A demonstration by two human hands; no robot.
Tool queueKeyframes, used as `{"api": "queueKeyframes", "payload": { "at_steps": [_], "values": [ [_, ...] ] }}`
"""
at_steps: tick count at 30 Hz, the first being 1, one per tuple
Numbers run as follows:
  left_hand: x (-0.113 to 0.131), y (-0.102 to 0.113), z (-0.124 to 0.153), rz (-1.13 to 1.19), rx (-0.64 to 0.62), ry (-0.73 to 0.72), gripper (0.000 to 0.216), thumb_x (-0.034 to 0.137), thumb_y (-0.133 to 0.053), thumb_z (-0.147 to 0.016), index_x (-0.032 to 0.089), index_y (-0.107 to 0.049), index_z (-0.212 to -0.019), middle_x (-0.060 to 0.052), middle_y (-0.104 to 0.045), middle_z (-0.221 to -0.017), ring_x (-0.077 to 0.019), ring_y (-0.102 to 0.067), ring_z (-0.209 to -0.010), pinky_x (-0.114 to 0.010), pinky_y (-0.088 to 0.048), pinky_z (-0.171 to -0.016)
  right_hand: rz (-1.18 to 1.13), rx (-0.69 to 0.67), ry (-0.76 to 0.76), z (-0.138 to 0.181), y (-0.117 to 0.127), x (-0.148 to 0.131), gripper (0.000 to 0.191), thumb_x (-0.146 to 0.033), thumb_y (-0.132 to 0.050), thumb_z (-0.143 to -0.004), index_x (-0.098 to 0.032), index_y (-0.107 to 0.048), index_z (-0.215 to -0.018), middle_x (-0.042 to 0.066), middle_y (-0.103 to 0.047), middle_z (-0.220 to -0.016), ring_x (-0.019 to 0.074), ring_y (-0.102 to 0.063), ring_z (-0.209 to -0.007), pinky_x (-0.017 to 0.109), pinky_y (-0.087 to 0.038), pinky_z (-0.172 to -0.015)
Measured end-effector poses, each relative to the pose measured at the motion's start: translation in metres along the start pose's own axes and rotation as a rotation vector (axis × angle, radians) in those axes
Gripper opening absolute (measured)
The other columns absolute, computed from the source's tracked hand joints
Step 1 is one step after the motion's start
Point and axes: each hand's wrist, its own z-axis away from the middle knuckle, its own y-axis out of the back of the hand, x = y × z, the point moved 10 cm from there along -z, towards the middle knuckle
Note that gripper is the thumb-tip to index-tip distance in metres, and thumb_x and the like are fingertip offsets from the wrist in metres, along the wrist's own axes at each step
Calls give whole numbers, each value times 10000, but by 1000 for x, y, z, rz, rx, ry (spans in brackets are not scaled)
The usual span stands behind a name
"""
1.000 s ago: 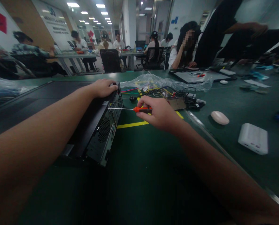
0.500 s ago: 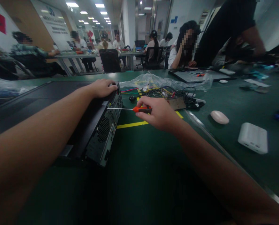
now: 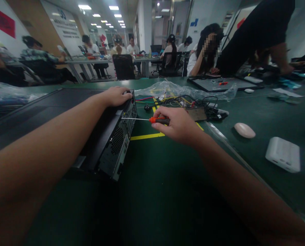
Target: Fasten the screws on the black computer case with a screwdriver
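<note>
A black desktop computer case (image 3: 108,136) lies flat on the green table (image 3: 168,191), its metal rear panel facing right. My left hand (image 3: 116,96) rests palm down on the case's far top corner, fingers curled over the edge. My right hand (image 3: 179,124) is closed on a screwdriver (image 3: 157,120) with a red-orange and black handle. Its thin shaft points left, and the tip touches the upper part of the rear panel.
Tangled wires and a circuit board (image 3: 193,111) lie under a clear plastic bag (image 3: 180,89) behind my right hand. A pinkish oval object (image 3: 244,130) and a white box (image 3: 283,154) sit at right. Yellow tape (image 3: 147,136) marks the table. A person in black leans in at far right; others sit beyond.
Both hands and the screwdriver stay put against the case. The view has shifted slightly, and the person in black at far right has moved an arm.
</note>
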Motion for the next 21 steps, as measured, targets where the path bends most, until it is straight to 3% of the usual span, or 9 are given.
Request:
{"api": "queueKeyframes", "payload": {
  "at_steps": [10, 15, 21],
  "values": [
    [1, 0, 1, 1, -9, -2, 771, 520, -302, -1078, 96, -538, -1676, -180, -552, -1734, -350, -499, -1629, -410, -367, -1340, -9, -18, -2, 0, 1, -1, 242, -407, -690, -946, -196, -771, -1033, 82, -794, -947, 247, -675, -856, 362, -411, -787],
    [-1, -1, -2, -1, -4, -5, 747, 537, -313, -1074, 163, -560, -1672, -141, -594, -1707, -334, -527, -1606, -415, -392, -1324, 10, -23, -19, -1, 2, -2, 297, -433, -671, -959, -178, -799, -1044, 90, -794, -946, 237, -665, -843, 365, -407, -779],
    [-1, 0, -1, -6, -12, -12, 768, 536, -292, -1078, 131, -538, -1682, -162, -568, -1726, -337, -509, -1622, -410, -377, -1333, 5, -43, -44, -1, 0, -1, 370, -466, -620, -1000, -167, -835, -1034, 98, -802, -950, 237, -667, -857, 367, -389, -761]
  ]
}}
